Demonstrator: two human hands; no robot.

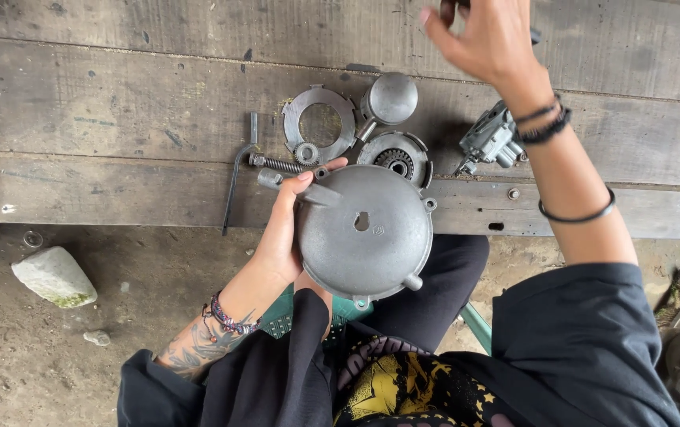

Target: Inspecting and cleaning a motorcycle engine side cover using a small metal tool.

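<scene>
Above weathered planks [118,111] and dirt floor [32,356], left hand [280,229] grips a round cover [363,233]; right hand [486,35] hovers half-open.

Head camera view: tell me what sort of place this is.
Probably an informal outdoor repair spot for small engines. The left hand holds a round grey metal engine cover over a worn plank bench, where a carburetor and a bent hex key lie, above a bare dirt floor.

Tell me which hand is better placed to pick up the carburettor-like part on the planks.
Right. The right hand is free, raised above the planks near the carburettor-like part. The left hand grips the round metal cover.
</scene>
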